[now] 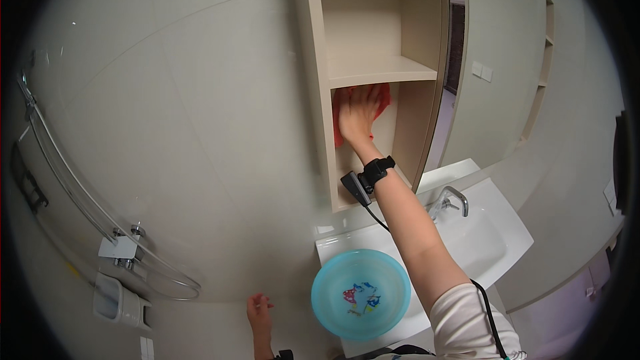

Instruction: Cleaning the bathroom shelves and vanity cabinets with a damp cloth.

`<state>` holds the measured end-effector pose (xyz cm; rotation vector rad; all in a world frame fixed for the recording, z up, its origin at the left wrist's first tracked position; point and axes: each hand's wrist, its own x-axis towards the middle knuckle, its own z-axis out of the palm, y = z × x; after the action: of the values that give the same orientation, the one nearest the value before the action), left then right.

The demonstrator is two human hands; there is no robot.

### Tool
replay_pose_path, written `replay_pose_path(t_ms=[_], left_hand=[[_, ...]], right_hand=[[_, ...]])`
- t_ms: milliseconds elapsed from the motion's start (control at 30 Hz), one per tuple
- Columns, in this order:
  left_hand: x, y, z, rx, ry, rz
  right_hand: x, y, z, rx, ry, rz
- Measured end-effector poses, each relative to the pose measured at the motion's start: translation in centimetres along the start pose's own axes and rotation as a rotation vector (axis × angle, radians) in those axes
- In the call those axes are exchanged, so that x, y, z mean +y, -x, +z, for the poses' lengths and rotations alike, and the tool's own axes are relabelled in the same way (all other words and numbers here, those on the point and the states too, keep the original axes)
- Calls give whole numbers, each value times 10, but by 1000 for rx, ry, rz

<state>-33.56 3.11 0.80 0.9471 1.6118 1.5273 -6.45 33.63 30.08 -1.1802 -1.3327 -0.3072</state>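
Observation:
My right hand [359,112] reaches up into the lower compartment of a beige open shelf cabinet [320,127]. It presses a red cloth [382,100] against the back panel, fingers pointing upward; the cloth shows on both sides of the hand. A black strap with a small dark device and a cable sits on that wrist. Low in the view, my left hand [260,312] hangs beside a light blue plastic basin [327,307]. Its fingers are loosely bent and apart, and nothing shows in them. A colourful cartoon print marks the basin's bottom.
The basin stands on the left part of a white washbasin counter [333,245]. Under my right forearm is the sink with a chrome faucet [456,200]. A mirror [507,73] adjoins the cabinet's right side. Along the left wall hang a shower hose [73,187] and a mixer valve [120,248].

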Motion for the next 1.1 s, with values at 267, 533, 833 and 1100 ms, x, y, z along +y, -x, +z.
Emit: replay_pose_path(t_ms=[267, 533, 833, 1100], left_hand=[[-11, 3, 0, -11, 10, -43], [-14, -3, 19, -111, 23, 4], [-16, -7, 17, -139, 5, 39], [-15, -4, 9, -142, -30, -30]], right_hand=[[36, -1, -11, -64, -134, 411], [43, 50, 4, -144, -182, 840], [34, 62, -2, -217, -383, 1121], [59, -3, -1, -171, -94, 185]])
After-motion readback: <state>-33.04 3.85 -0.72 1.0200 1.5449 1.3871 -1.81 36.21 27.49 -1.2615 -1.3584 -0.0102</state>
